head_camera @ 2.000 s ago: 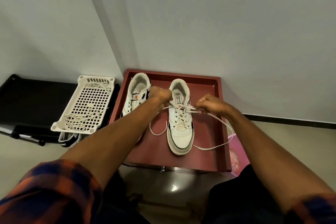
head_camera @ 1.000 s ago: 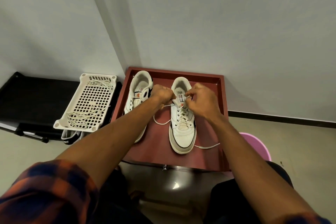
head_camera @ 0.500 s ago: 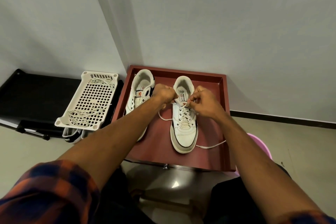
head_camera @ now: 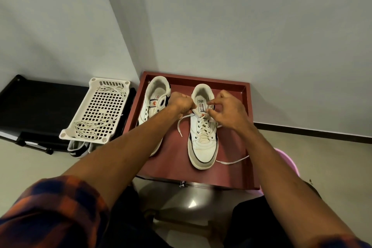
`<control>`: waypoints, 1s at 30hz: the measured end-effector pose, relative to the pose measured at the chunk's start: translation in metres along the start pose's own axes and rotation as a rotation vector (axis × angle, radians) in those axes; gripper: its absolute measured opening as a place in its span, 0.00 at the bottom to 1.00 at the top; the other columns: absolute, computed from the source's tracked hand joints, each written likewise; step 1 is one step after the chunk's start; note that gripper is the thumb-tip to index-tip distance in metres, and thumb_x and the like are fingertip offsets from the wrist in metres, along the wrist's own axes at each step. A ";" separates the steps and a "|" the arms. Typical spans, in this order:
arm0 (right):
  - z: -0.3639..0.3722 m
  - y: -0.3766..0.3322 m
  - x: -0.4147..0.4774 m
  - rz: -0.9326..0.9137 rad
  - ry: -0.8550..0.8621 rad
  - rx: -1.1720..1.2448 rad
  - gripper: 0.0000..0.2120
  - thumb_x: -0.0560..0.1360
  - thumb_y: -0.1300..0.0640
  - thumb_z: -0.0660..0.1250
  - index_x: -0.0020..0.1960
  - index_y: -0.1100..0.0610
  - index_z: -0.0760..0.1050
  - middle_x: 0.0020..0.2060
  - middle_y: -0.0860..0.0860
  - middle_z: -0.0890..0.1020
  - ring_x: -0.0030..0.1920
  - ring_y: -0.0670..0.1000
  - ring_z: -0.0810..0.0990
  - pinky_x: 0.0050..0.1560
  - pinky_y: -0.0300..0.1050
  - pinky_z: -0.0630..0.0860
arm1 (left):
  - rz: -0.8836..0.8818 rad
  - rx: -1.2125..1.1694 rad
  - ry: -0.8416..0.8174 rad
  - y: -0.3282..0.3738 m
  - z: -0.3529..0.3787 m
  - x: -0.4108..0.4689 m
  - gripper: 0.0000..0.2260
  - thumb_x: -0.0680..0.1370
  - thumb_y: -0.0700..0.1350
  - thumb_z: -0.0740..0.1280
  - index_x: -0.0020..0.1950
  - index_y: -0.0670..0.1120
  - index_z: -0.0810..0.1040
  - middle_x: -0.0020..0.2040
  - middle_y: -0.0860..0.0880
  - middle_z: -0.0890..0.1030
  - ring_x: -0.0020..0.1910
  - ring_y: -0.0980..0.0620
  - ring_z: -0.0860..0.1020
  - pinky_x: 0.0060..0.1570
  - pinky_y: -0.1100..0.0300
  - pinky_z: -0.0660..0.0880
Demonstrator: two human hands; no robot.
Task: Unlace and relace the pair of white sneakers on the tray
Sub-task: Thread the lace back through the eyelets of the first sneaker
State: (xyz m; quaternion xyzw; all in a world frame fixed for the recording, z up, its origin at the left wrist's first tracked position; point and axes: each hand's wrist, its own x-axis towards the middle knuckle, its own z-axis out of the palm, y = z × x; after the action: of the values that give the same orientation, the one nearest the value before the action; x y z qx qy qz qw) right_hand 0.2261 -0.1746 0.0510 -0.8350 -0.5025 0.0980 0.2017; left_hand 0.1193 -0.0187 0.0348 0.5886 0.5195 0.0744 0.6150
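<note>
Both white sneakers sit in the red tray (head_camera: 248, 143), toes toward the person. Left hand (head_camera: 182, 103): fingers curled round the lace (head_camera: 179, 127) at the top left of the laced sneaker (head_camera: 203, 139), free end trailing onto the tray. Right hand (head_camera: 228, 113): thumb and forefinger pinch the lace at the top right eyelet. Other sneaker (head_camera: 156, 96) is partly behind the left forearm. Loose lace (head_camera: 90, 129) lies in the white basket (head_camera: 80, 119) beside the tray.

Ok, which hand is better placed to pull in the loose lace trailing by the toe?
Probably right. The right hand pinches the lace at the sneaker's right eyelets, and its loose length trails on that side; the left hand grips its other end opposite.
</note>
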 end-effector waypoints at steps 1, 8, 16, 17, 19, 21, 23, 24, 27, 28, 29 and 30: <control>0.001 -0.007 0.005 -0.037 -0.041 -0.044 0.16 0.76 0.48 0.73 0.62 0.50 0.83 0.47 0.44 0.72 0.48 0.47 0.74 0.45 0.41 0.67 | 0.005 0.002 0.001 0.000 0.000 0.000 0.12 0.69 0.26 0.72 0.32 0.41 0.78 0.34 0.39 0.81 0.28 0.46 0.78 0.29 0.57 0.75; 0.011 -0.019 0.013 -0.090 -0.153 -0.130 0.10 0.77 0.48 0.70 0.52 0.52 0.84 0.45 0.44 0.70 0.45 0.49 0.76 0.40 0.43 0.68 | 0.025 0.008 0.029 -0.004 0.002 0.001 0.11 0.70 0.28 0.70 0.31 0.41 0.78 0.36 0.37 0.82 0.28 0.46 0.77 0.32 0.56 0.75; 0.004 0.039 -0.022 0.225 0.037 0.150 0.06 0.68 0.57 0.77 0.33 0.53 0.83 0.34 0.47 0.75 0.35 0.49 0.75 0.39 0.49 0.77 | 0.017 0.051 0.003 0.000 -0.001 0.003 0.10 0.67 0.27 0.73 0.33 0.41 0.80 0.37 0.39 0.83 0.40 0.39 0.84 0.46 0.45 0.83; 0.003 0.043 -0.026 0.240 0.040 0.156 0.06 0.68 0.57 0.76 0.33 0.52 0.83 0.34 0.47 0.76 0.35 0.49 0.76 0.40 0.50 0.78 | 0.018 0.054 0.003 0.000 -0.001 0.002 0.10 0.68 0.27 0.73 0.33 0.41 0.80 0.36 0.40 0.83 0.39 0.41 0.84 0.46 0.46 0.83; 0.004 0.040 -0.029 0.225 0.035 0.152 0.03 0.68 0.54 0.75 0.36 0.50 0.83 0.36 0.45 0.77 0.36 0.47 0.76 0.39 0.48 0.77 | 0.028 0.066 0.009 0.001 0.000 0.000 0.10 0.68 0.28 0.74 0.34 0.41 0.80 0.36 0.41 0.82 0.39 0.42 0.84 0.44 0.49 0.82; 0.004 0.027 -0.024 0.170 0.038 0.116 0.08 0.70 0.47 0.76 0.47 0.47 0.85 0.40 0.44 0.76 0.39 0.47 0.76 0.40 0.45 0.73 | 0.032 0.071 0.011 0.000 0.001 -0.001 0.09 0.68 0.28 0.74 0.35 0.41 0.80 0.37 0.41 0.83 0.40 0.42 0.84 0.44 0.49 0.83; 0.005 0.013 -0.014 0.077 0.037 0.040 0.18 0.72 0.42 0.76 0.58 0.48 0.84 0.44 0.45 0.75 0.45 0.49 0.76 0.41 0.44 0.71 | 0.032 0.070 0.011 0.000 0.000 -0.002 0.10 0.68 0.28 0.73 0.34 0.42 0.79 0.37 0.41 0.83 0.38 0.42 0.84 0.44 0.49 0.83; 0.005 0.005 -0.008 0.026 0.034 -0.006 0.19 0.73 0.42 0.75 0.61 0.49 0.84 0.45 0.44 0.74 0.47 0.50 0.77 0.42 0.44 0.70 | 0.031 0.068 0.007 0.000 -0.001 -0.003 0.10 0.69 0.28 0.73 0.34 0.42 0.79 0.36 0.42 0.82 0.37 0.43 0.83 0.43 0.49 0.82; 0.007 -0.013 0.006 -0.097 -0.019 -0.133 0.20 0.76 0.43 0.72 0.65 0.48 0.81 0.49 0.46 0.72 0.53 0.51 0.75 0.44 0.44 0.69 | 0.033 0.064 0.006 0.000 -0.001 -0.004 0.11 0.69 0.28 0.73 0.33 0.43 0.78 0.33 0.43 0.80 0.31 0.46 0.79 0.36 0.55 0.79; 0.007 -0.018 0.009 -0.116 -0.040 -0.163 0.19 0.76 0.43 0.71 0.65 0.47 0.81 0.51 0.47 0.74 0.55 0.51 0.75 0.45 0.45 0.71 | 0.038 0.069 0.010 0.000 -0.001 -0.004 0.11 0.69 0.28 0.73 0.33 0.43 0.78 0.33 0.42 0.81 0.30 0.46 0.79 0.35 0.56 0.78; 0.007 -0.022 0.012 -0.120 -0.064 -0.194 0.17 0.77 0.43 0.70 0.63 0.48 0.82 0.54 0.48 0.75 0.57 0.51 0.75 0.46 0.47 0.74 | 0.042 0.070 0.017 0.000 -0.001 -0.004 0.10 0.69 0.29 0.72 0.33 0.42 0.79 0.35 0.40 0.82 0.30 0.46 0.79 0.35 0.56 0.78; 0.007 -0.026 0.014 -0.119 -0.084 -0.230 0.15 0.77 0.44 0.69 0.60 0.49 0.83 0.54 0.49 0.76 0.58 0.51 0.76 0.47 0.48 0.76 | 0.046 0.069 0.022 -0.001 -0.001 -0.004 0.10 0.69 0.29 0.72 0.33 0.42 0.79 0.37 0.39 0.83 0.32 0.46 0.79 0.36 0.55 0.78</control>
State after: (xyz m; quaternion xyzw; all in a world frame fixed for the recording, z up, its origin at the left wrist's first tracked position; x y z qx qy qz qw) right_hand 0.2092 -0.1501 0.0563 -0.8164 -0.5672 0.0624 0.0891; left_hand 0.1169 -0.0211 0.0364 0.6202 0.5147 0.0770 0.5869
